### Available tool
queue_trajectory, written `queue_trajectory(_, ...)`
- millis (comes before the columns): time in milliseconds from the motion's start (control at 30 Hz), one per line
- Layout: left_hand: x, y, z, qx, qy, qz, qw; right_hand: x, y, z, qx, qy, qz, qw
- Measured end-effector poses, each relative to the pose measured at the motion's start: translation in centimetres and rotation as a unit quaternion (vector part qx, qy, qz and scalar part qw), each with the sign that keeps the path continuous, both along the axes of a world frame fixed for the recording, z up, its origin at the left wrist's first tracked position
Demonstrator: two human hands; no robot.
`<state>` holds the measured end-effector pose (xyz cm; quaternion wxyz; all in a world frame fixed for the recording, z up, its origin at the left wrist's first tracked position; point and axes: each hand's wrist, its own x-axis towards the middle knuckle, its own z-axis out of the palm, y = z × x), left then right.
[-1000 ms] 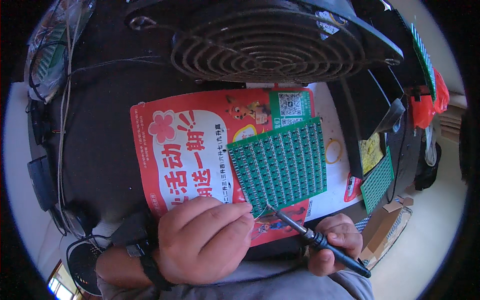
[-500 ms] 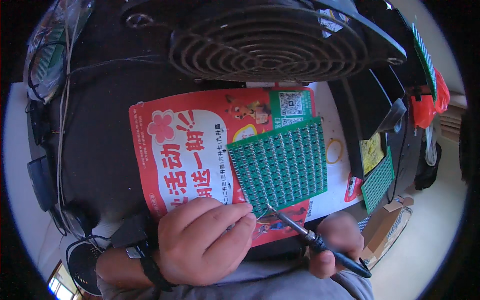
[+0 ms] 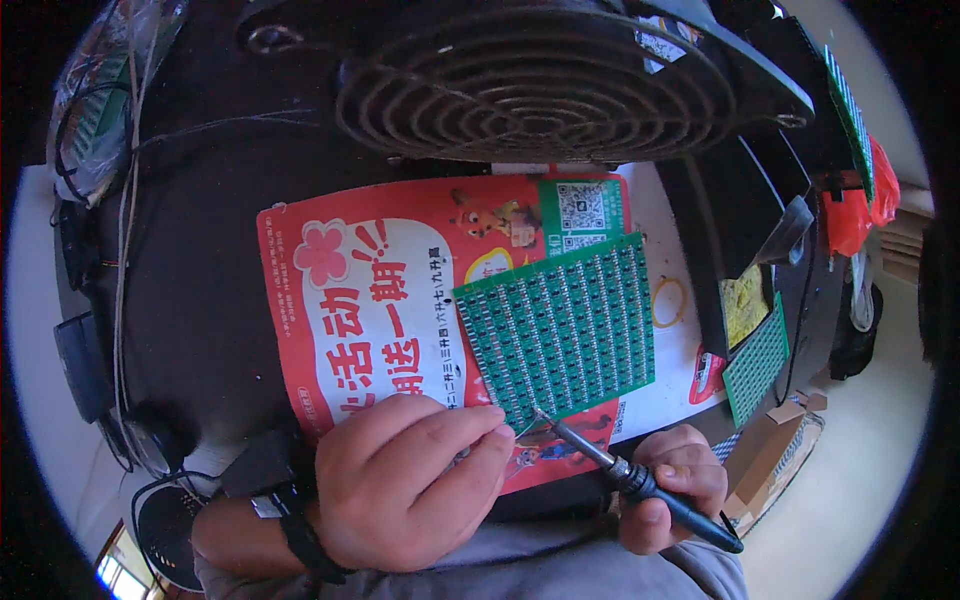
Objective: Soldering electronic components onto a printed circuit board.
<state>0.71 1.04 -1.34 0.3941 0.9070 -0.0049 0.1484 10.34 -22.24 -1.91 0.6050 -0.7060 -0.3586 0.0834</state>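
So I'm standing here watching someone with a soldering iron (image 3: 638,480), and I'd call it mid-job: the tip is down by the near edge of the green circuit board (image 3: 560,330), not far from its near left corner. What's done and what's left, no idea honestly. The rows of parts cover pretty much the whole panel, but the joints are way too small from here to tell which have been hit with the iron, so I won't give you a count. A second green board (image 3: 757,365) sits off to the right, can't judge if that one's finished either. The main board lies at a slant on a red and white flyer (image 3: 300,250), just beyond the fingers. The left hand (image 3: 410,480) has thumb and forefinger closed in a tight pinch right by that near left corner, with what looks like a thin wire (image 3: 526,428) poking out toward the iron tip; can't tell if the fingertips actually touch the board. The right hand (image 3: 670,490) is off the board, nearer and further right, fingers curled snugly round the iron's dark handle, so only the tip reaches over there.
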Motion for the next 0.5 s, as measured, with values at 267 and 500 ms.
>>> queue_trajectory(267,-0.01,0.08,0.0,-0.006,0.006,-0.009,1.0,-0.28,0.25,-0.88,0.024,-0.02,-0.019,0.999)
queue_trajectory(500,0.28,-0.03,0.2,-0.008,0.009,0.003,1.0,-0.31,0.36,-0.66,0.026,-0.01,-0.02,0.999)
